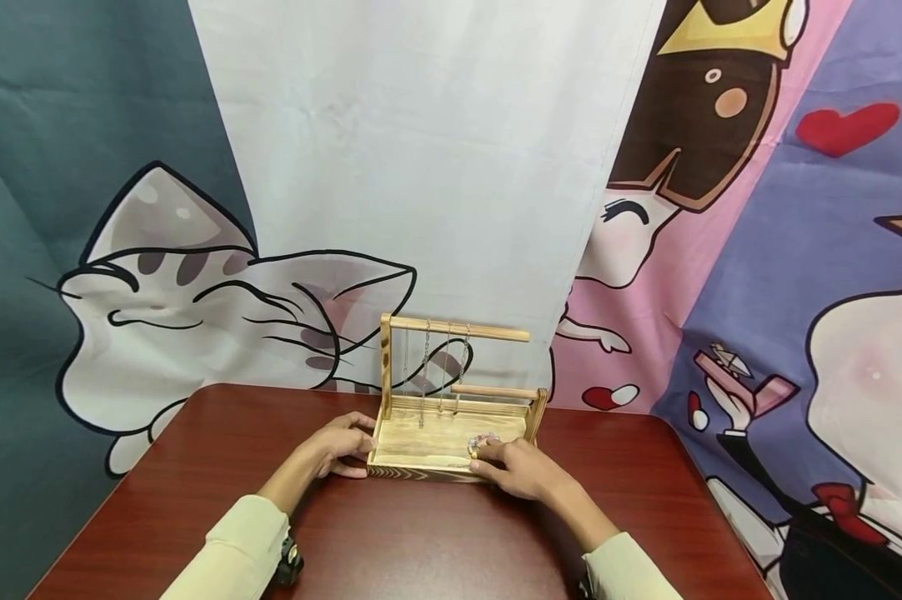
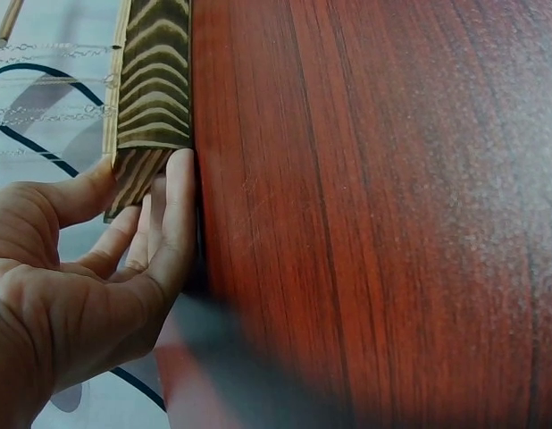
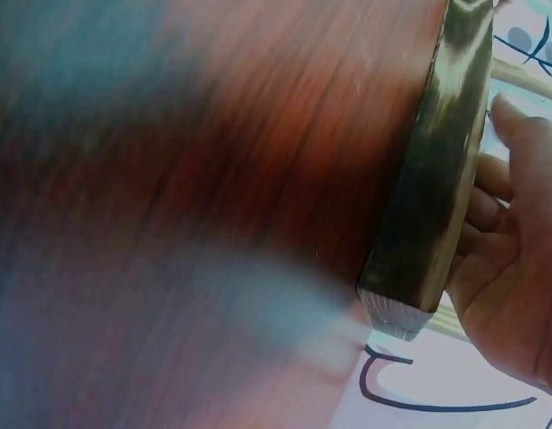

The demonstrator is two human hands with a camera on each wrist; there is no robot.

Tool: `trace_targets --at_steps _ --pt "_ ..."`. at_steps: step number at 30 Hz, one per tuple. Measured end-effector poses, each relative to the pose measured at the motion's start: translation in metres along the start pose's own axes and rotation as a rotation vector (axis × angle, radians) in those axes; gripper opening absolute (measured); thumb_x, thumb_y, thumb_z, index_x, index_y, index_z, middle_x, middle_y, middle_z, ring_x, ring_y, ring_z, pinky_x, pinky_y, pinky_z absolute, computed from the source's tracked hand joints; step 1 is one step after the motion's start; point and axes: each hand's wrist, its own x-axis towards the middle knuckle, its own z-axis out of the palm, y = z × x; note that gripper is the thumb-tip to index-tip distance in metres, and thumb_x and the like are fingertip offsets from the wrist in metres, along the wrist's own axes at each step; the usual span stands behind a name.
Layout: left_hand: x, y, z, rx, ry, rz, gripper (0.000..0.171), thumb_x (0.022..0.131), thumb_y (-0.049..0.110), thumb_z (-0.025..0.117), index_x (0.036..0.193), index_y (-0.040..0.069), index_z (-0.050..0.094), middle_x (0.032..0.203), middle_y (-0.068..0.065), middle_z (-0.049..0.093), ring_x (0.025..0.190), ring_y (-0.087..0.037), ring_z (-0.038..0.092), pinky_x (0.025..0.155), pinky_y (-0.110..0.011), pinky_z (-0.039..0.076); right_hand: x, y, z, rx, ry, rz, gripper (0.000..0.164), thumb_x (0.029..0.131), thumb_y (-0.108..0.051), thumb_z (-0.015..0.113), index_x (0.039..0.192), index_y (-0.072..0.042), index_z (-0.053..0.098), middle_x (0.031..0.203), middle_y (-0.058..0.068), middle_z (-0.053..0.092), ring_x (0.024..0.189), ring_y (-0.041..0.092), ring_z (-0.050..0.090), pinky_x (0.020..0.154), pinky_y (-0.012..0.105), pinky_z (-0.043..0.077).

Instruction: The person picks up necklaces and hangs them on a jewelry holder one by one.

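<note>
A small wooden jewelry stand (image 1: 421,472) with a shallow tray base stands on the table. My left hand (image 1: 346,448) grips its left end, with the thumb (image 2: 87,192) at the tray's upper edge and the other fingers at the outer side and underneath. Over the tray's right front part lies my right hand (image 1: 522,468), its fingers reaching inside past the front wall (image 3: 428,170). Right at those fingertips is a beaded bracelet (image 1: 473,445) with pale, yellow and reddish beads, partly covered by the hand. I cannot tell whether the fingers pinch it.
Several thin chain necklaces (image 1: 424,375) hang from the stand's upper bar (image 1: 496,333). A shorter, lower bar (image 1: 496,391) joins the right post. The stand is on a reddish-brown wooden table (image 1: 391,542), with a printed cartoon curtain (image 1: 451,167) behind it.
</note>
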Motion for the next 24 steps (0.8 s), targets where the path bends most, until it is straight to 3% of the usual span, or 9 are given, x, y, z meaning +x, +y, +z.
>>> trace_targets --at_steps 8,10,13,18,21,24 --pt "0.001 0.002 0.001 0.0 0.005 0.006 0.049 0.105 0.002 0.065 0.152 -0.001 0.051 0.116 -0.02 0.072 0.097 -0.028 0.073 0.077 -0.045 0.073 0.0 0.004 0.003 -0.081 0.103 -0.131 0.046 0.118 -0.041 0.059 0.131 -0.003 0.08 0.138 0.02 0.08 0.135 0.038 0.075 0.116 0.059 0.061" --pt "0.001 0.002 0.001 0.001 0.006 0.001 0.049 0.105 0.002 0.065 0.152 -0.001 0.05 0.117 -0.021 0.071 0.097 -0.028 0.074 0.077 -0.045 0.073 0.002 0.017 0.009 -0.069 0.154 -0.189 0.051 0.119 -0.047 0.054 0.134 -0.005 0.08 0.138 0.015 0.081 0.135 0.033 0.076 0.117 0.054 0.062" --pt "0.001 0.001 0.002 -0.002 0.008 -0.003 0.049 0.104 0.001 0.065 0.151 -0.001 0.05 0.122 -0.023 0.07 0.097 -0.028 0.074 0.077 -0.045 0.073 0.003 0.021 0.01 -0.065 0.228 -0.224 0.042 0.118 -0.041 0.058 0.129 -0.007 0.081 0.13 0.011 0.084 0.126 0.029 0.08 0.109 0.051 0.066" --pt "0.0 0.001 0.001 -0.006 0.012 -0.005 0.05 0.104 0.001 0.066 0.151 -0.001 0.05 0.127 -0.024 0.069 0.096 -0.027 0.074 0.077 -0.045 0.073 0.002 0.014 0.004 -0.103 0.272 -0.116 0.013 0.109 -0.02 0.073 0.109 -0.01 0.082 0.108 0.005 0.085 0.108 0.028 0.08 0.095 0.051 0.068" --pt "0.001 0.0 0.001 -0.004 0.013 -0.007 0.05 0.104 0.001 0.066 0.151 -0.001 0.05 0.127 -0.024 0.07 0.095 -0.026 0.074 0.077 -0.045 0.073 0.004 0.016 0.005 -0.126 0.277 -0.054 0.009 0.107 -0.016 0.073 0.107 -0.011 0.081 0.106 0.003 0.084 0.108 0.029 0.079 0.096 0.05 0.067" --pt "0.001 0.0 0.001 -0.002 0.012 -0.006 0.05 0.104 0.001 0.066 0.151 -0.001 0.05 0.125 -0.023 0.071 0.094 -0.026 0.074 0.076 -0.044 0.073 0.006 0.018 0.007 -0.107 0.293 -0.047 0.017 0.105 -0.014 0.073 0.115 -0.002 0.081 0.112 0.012 0.085 0.112 0.036 0.079 0.099 0.056 0.067"
